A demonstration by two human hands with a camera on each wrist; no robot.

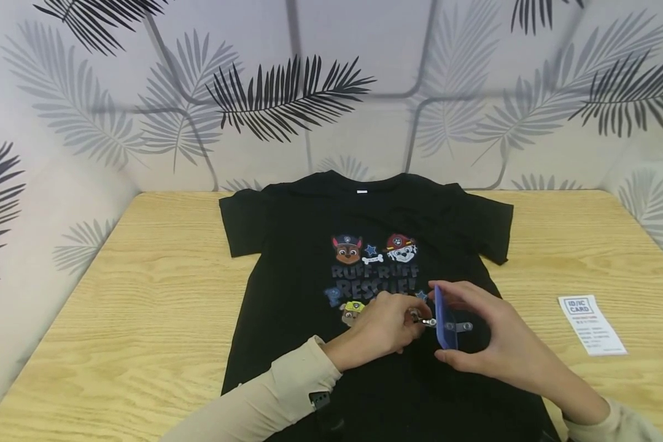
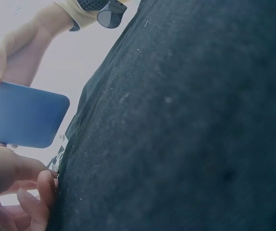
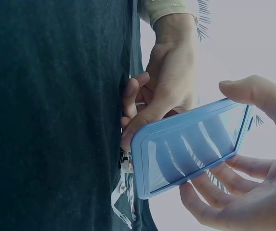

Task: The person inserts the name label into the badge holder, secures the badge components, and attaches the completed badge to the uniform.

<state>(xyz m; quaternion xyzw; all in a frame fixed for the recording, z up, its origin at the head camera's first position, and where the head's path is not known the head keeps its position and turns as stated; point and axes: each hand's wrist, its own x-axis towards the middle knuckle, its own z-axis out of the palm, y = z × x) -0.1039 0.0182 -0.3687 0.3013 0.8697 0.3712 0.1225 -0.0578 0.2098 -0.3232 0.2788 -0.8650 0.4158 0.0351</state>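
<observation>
A black T-shirt (image 1: 309, 288) with a cartoon pup print lies flat on the wooden table (image 1: 143, 294). Over its lower front, my right hand (image 1: 449, 330) holds a blue card holder (image 1: 444, 310) on edge, thumb on top and fingers underneath. My left hand (image 1: 415, 319) pinches the small metal clip (image 1: 428, 321) at the holder's end, right against the cloth. The right wrist view shows the blue card holder (image 3: 190, 144) with its clear window, my left hand (image 3: 166, 86) behind it and the clip (image 3: 125, 166) at the shirt (image 3: 56, 115). In the left wrist view the holder (image 2: 22, 120) stands beside the shirt (image 2: 186, 120).
A white ID/IC card slip (image 1: 591, 324) lies on the table to the right of the shirt. Bare wood lies on both sides of the shirt. A leaf-patterned wall (image 1: 331, 92) rises behind the table's far edge.
</observation>
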